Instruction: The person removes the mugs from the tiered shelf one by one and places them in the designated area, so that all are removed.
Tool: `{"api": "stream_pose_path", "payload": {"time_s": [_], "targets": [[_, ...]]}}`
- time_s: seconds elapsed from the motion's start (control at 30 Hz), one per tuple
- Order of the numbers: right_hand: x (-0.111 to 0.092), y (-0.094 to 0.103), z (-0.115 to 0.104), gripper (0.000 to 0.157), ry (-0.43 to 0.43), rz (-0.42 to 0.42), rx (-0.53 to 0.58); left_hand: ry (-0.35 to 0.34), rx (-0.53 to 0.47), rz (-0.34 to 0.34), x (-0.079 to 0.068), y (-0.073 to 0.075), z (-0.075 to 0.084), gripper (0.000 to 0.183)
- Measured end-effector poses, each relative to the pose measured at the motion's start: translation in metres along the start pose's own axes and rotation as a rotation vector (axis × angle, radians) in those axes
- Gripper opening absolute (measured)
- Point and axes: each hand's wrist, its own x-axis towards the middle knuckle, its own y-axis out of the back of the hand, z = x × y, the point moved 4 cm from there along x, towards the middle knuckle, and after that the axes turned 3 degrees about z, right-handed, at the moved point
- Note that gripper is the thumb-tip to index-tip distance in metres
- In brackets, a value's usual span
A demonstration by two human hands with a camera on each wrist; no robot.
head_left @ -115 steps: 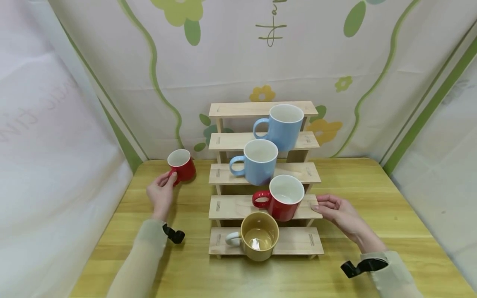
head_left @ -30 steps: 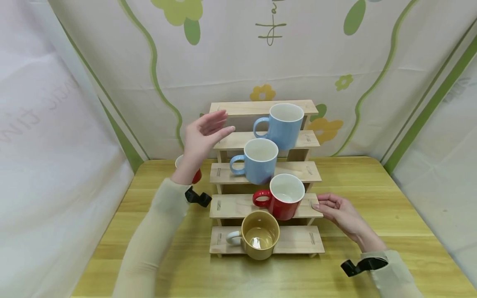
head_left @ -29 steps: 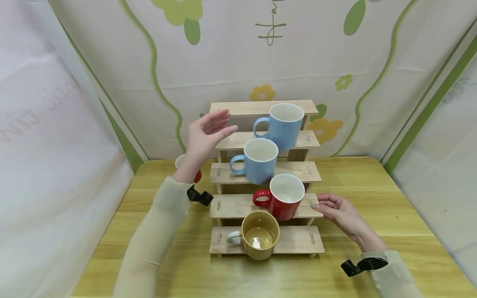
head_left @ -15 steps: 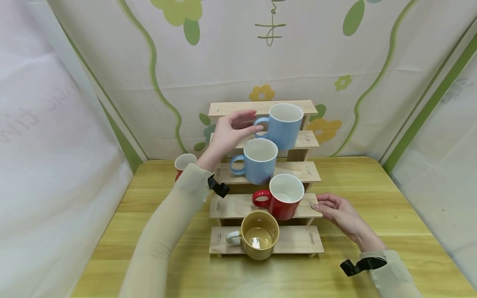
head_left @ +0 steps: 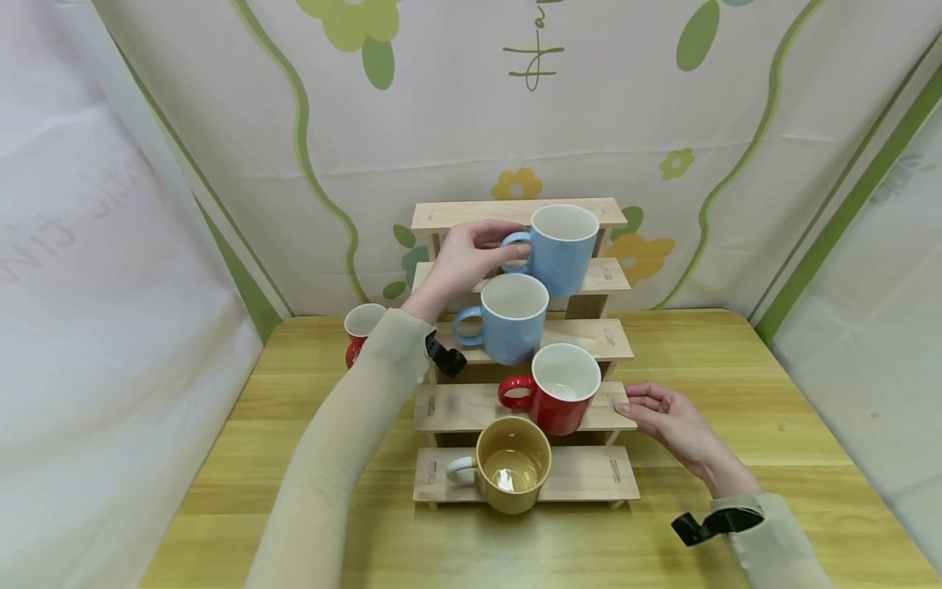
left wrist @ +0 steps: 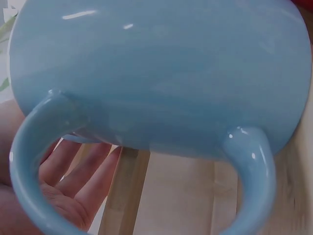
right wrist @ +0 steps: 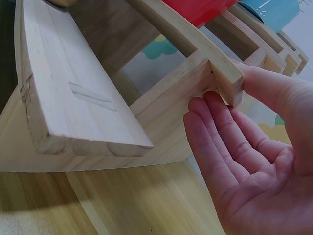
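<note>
The upper blue mug stands on the second shelf from the top of a stepped wooden rack, handle to the left. My left hand pinches that handle, thumb in front and fingers behind. In the left wrist view the lower blue mug fills the foreground and partly hides my left hand. My right hand grips the right end of the shelf bearing a red mug. In the right wrist view, the thumb of my right hand lies on the shelf end, fingertips below it.
A yellow mug with a white handle stands on the lowest shelf. Another red mug stands on the wooden table left of the rack, partly behind my left sleeve. A patterned curtain hangs close behind the rack.
My left hand let go of the red mug on the table, rose, and moved right to the upper blue mug's handle, closing on it. The right hand stays at the shelf end.
</note>
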Motion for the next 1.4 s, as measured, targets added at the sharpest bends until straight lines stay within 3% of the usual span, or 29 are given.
{"api": "stream_pose_path", "payload": {"time_s": [0.3,0.7,0.97,1.4], "targets": [[0.001,0.000,0.002,0.038,-0.005,0.006,-0.018,0.052,-0.008,0.012,0.001,-0.003,0.002,0.028],[0.001,0.001,0.002,0.039,-0.008,0.013,-0.037,0.066,0.016,0.034,0.001,-0.002,0.001,0.028],[0.002,0.002,0.001,0.042,-0.006,0.016,-0.042,0.058,-0.053,0.065,-0.003,0.001,-0.003,0.028],[0.002,0.002,0.002,0.043,-0.005,0.020,-0.044,-0.075,-0.155,0.172,-0.016,0.012,0.001,0.027]]}}
